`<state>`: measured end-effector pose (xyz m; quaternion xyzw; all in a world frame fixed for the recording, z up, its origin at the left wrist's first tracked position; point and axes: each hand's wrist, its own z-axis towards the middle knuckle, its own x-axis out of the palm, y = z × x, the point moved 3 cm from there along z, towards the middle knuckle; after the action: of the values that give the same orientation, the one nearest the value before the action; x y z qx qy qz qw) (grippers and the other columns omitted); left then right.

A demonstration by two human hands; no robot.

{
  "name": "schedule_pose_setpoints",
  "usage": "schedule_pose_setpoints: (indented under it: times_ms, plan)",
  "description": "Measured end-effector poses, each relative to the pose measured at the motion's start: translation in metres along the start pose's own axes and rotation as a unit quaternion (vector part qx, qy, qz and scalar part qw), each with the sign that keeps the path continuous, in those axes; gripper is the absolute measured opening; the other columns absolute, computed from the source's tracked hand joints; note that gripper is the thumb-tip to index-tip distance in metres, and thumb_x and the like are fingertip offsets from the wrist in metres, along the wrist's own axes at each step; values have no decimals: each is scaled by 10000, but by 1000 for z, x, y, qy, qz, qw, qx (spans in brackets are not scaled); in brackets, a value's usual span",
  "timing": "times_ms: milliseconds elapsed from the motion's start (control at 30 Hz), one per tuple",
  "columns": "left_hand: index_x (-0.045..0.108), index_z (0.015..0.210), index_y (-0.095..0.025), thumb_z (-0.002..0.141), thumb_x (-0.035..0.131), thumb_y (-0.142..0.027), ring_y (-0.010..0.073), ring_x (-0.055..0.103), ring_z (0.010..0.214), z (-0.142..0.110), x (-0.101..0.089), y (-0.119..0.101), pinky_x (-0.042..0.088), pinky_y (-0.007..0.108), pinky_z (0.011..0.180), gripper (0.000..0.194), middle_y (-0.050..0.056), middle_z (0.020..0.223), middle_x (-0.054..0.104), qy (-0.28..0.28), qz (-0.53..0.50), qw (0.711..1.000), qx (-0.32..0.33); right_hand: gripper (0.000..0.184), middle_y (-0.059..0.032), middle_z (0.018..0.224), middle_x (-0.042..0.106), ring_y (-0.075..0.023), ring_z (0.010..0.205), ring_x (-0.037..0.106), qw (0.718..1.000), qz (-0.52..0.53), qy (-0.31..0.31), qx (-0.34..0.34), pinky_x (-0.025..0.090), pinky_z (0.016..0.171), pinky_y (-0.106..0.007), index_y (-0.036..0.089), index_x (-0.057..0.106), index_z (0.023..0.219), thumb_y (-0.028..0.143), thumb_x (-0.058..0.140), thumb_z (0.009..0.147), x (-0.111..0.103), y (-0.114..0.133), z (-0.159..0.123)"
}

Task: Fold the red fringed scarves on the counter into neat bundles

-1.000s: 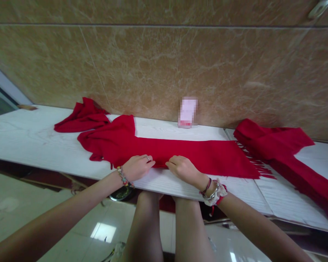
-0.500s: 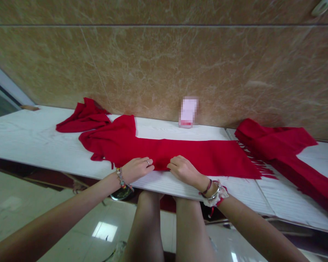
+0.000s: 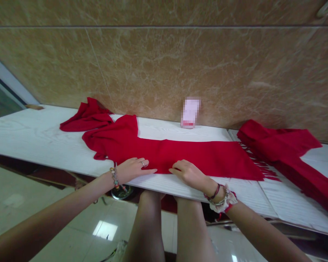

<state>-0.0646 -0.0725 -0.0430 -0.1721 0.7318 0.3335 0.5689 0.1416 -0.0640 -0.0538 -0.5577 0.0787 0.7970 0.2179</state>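
A long red scarf (image 3: 196, 156) lies flat along the white tabletop (image 3: 38, 140), its fringe at the right end and its left end bunched up. My left hand (image 3: 132, 168) rests on the scarf's near edge with fingers stretched out flat. A short gap to the right, my right hand (image 3: 187, 171) presses the same near edge, fingers bent and fingertips on the cloth. Both wrists wear bracelets.
A second red scarf (image 3: 287, 153) is draped over the table's right part. More red cloth (image 3: 86, 118) lies bunched at the back left against the brown marble wall. A small pink box (image 3: 190, 112) stands at the wall. My knees are under the table's front edge.
My left hand's fingers have flattened out along the scarf's near edge. Both hands have shifted slightly toward me. The scarf lies much as before.
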Motion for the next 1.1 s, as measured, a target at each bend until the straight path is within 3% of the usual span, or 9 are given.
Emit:
schedule_pose_setpoints:
  times_ms: [100, 200, 333, 500, 700, 800, 933, 1000, 1100]
  plan:
    - [391, 1234, -393, 726, 414, 2, 149, 514, 862, -2, 0, 3, 409, 257, 736, 644, 17, 1010, 517, 20, -37, 999, 3, 217, -75, 820, 597, -156, 743, 520, 999, 32, 19, 17, 407, 682, -284, 145, 631, 890, 132, 418, 849, -1, 0, -1]
    - [450, 1205, -324, 669, 482, -68, 182, 482, 960, -1, -3, 5, 385, 298, 826, 595, 31, 1131, 476, 10, -92, 996, 13, 199, -81, 834, 597, -160, 767, 531, 996, 74, 28, 45, 413, 707, -287, 148, 643, 894, 169, 456, 831, -3, -1, 2]
    - [508, 1151, -263, 776, 435, -184, 181, 454, 1010, 6, -5, 3, 363, 314, 879, 390, 37, 1146, 484, -30, -145, 989, 23, 226, -83, 840, 603, -157, 763, 553, 989, 104, 57, 85, 413, 707, -282, 161, 642, 942, 242, 458, 839, -5, -4, 12]
    - [525, 1152, -235, 870, 337, -259, 167, 484, 886, 14, 0, 8, 405, 292, 815, 340, 56, 984, 512, -39, -109, 989, -87, 308, -86, 903, 651, -166, 791, 597, 974, 112, 143, 138, 425, 671, -246, 168, 573, 1102, 250, 418, 849, 2, -14, 29]
    - [396, 1276, -192, 857, 350, -307, 232, 492, 922, 16, 5, 16, 442, 332, 713, 436, 120, 1022, 503, 32, -63, 977, -200, 420, -129, 1017, 638, -224, 869, 609, 952, 97, 200, 209, 457, 679, -277, 146, 501, 1198, 244, 442, 794, 11, -30, 46]
    - [353, 1297, -230, 844, 366, -293, 269, 403, 1103, 21, 4, 20, 386, 422, 832, 457, 134, 1248, 408, 61, -78, 979, -176, 482, -97, 831, 688, -177, 699, 635, 922, 175, 239, 249, 471, 604, -247, 134, 424, 1260, 204, 423, 783, 15, -36, 51]
    - [319, 1284, -381, 810, 426, -301, 297, 91, 1293, 27, 8, 34, 196, 538, 961, 493, 27, 1451, 77, 114, -167, 971, -128, 585, -16, 548, 650, -126, 478, 584, 851, 306, 294, 311, 451, 463, -199, 101, 226, 1350, 136, 380, 787, 18, -41, 54]
    - [278, 1300, -389, 781, 455, -405, 321, 12, 1295, 29, 13, 44, 150, 554, 971, 549, 22, 1453, 1, 156, -206, 956, -142, 614, 4, 499, 625, -122, 456, 574, 820, 348, 307, 336, 443, 441, -193, 94, 143, 1367, 116, 369, 797, 18, -43, 56]
    - [176, 1343, -348, 650, 524, -593, 355, -48, 1280, 31, 21, 59, 116, 542, 988, 814, 48, 1440, -69, 201, -226, 936, -178, 621, 20, 484, 612, -112, 440, 570, 789, 382, 317, 363, 432, 429, -180, 114, 68, 1376, 110, 351, 823, 17, -47, 56]
